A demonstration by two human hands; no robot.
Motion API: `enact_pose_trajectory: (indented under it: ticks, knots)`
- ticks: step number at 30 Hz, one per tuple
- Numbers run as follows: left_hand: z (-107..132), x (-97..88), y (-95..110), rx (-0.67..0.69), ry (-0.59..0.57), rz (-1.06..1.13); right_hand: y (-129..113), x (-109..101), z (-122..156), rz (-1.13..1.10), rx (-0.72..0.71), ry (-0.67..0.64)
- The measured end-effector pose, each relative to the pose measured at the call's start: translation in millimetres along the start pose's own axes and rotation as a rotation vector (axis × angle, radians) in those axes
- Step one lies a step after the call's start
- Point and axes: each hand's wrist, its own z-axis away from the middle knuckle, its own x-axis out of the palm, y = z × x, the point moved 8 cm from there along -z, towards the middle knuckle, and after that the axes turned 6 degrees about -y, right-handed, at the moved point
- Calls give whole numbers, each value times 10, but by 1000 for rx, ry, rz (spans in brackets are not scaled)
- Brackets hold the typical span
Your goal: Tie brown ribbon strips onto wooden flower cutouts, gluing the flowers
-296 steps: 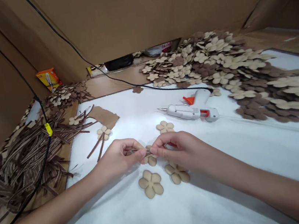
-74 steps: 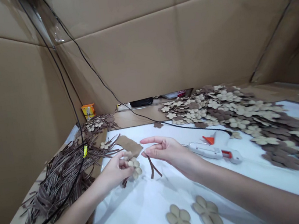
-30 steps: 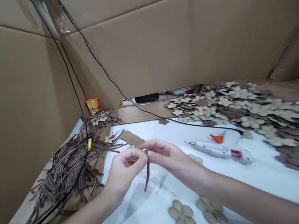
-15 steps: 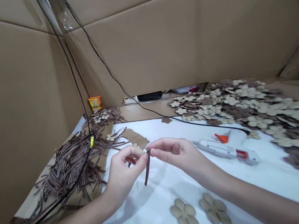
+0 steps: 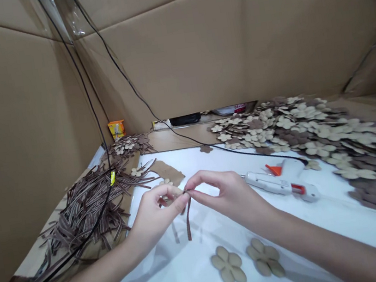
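Observation:
My left hand (image 5: 164, 207) and my right hand (image 5: 221, 192) meet above the white table, thumbs and forefingers pinched together at the fingertips. Between them they hold a narrow brown ribbon (image 5: 188, 222) with lighter stitching; one end hangs straight down. The part between the fingertips is mostly hidden. Below the hands, two beige fabric flowers (image 5: 227, 265) lie side by side on the table. A white glue gun (image 5: 271, 183) with a red part rests just beyond my right hand.
Many cut ribbons (image 5: 88, 206) are heaped on the left. A large pile of beige and brown flowers (image 5: 312, 128) covers the back right. A black cable (image 5: 135, 90) crosses to the glue gun. Cardboard walls (image 5: 178, 49) enclose the table; an orange box (image 5: 117, 128) stands in the corner.
My right fingertips have closed in against my left ones on the ribbon. The ribbon's hanging end has swung to nearly vertical. The whole view has shifted slightly.

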Motion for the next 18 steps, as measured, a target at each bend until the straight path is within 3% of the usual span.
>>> enact_pose_trajectory:
  ticks: [6, 12, 18]
  knots:
    - [-11, 21, 67, 55, -47, -129, -322, 61, 133, 422, -413, 80]
    - [10, 39, 75, 82, -47, -195, -350, 129, 188, 583, -486, 82]
    - [-3, 67, 1, 26, -47, -5, -377, 95, 189, 616, -491, 117]
